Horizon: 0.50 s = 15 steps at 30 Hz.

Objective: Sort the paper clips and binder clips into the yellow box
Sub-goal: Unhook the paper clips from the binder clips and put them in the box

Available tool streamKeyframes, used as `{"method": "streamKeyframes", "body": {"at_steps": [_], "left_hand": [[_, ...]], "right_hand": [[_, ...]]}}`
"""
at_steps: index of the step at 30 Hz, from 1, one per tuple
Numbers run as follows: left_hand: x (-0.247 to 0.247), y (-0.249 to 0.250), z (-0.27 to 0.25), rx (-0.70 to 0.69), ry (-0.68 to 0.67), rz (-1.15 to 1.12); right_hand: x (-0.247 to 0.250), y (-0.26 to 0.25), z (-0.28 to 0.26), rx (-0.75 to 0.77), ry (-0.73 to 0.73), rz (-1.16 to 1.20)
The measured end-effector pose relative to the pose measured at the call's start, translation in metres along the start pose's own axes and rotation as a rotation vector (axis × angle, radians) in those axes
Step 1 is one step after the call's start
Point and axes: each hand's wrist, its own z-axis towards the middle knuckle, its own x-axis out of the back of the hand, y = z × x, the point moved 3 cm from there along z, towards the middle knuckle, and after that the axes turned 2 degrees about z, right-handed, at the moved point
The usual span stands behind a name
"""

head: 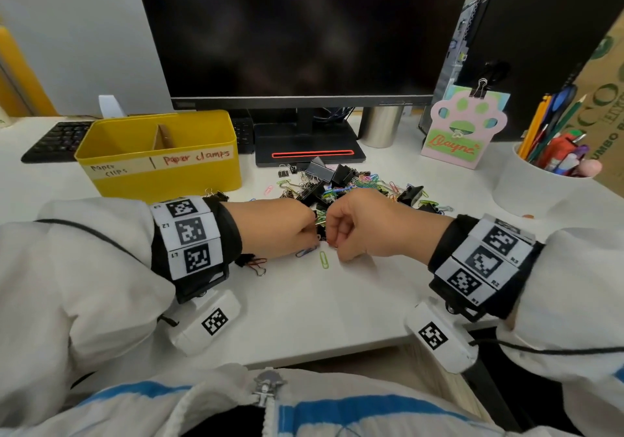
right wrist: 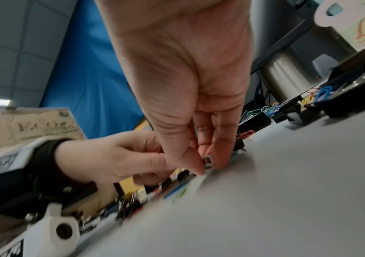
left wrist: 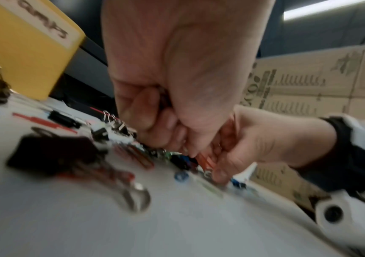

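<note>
My two hands meet knuckle to knuckle low over the white desk (head: pixel 337 305). The left hand (head: pixel 314 237) (left wrist: pixel 177 149) is curled into a fist, its fingertips on a small black binder clip (head: pixel 320 234); what else sits in the fist is hidden. The right hand (head: pixel 332 242) (right wrist: pixel 207 167) pinches a red paper clip (left wrist: pixel 205 161) between thumb and fingers, just above the desk. A mixed pile of clips (head: pixel 337 183) lies behind the hands. The yellow box (head: pixel 158 156), split by a divider and labelled for paper clips and paper clamps, stands at the back left.
A blue paper clip (head: pixel 305 252) and a green one (head: pixel 324 259) lie below the hands; a binder clip tangled with red clips (head: pixel 251 262) lies by my left wrist. Behind are the monitor (head: pixel 304 31), a keyboard (head: pixel 57 139), a paw-shaped card (head: pixel 462 132) and a white pen cup (head: pixel 540 183).
</note>
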Motion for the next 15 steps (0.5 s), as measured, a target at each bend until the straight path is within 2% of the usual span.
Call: {"method": "streamKeyframes", "body": {"at_steps": [2, 4, 6, 7, 10, 15], "left_hand": [[0.005, -0.008, 0.001, 0.109, 0.014, -0.367], [0.009, -0.019, -0.001, 0.271, 0.008, -1.004], [0.011, -0.028, -0.004, 0.402, -0.063, -1.502], [0.011, -0.029, -0.005, 0.431, -0.105, -1.648], [0.011, -0.025, -0.006, 0.409, -0.182, -1.823], [0.000, -0.020, -0.006, 0.372, -0.277, -1.857]], "right_hand": [[0.008, -0.001, 0.002, -0.009, 0.049, 0.061], [0.019, -0.003, 0.005, 0.000, 0.133, 0.178], [0.029, -0.013, 0.006, 0.080, 0.197, 0.310], [0.032, -0.021, 0.006, 0.147, 0.212, 0.351], [0.034, -0.046, 0.008, 0.329, 0.184, 0.381], [0.030, -0.053, 0.018, 0.381, 0.152, 0.325]]}}
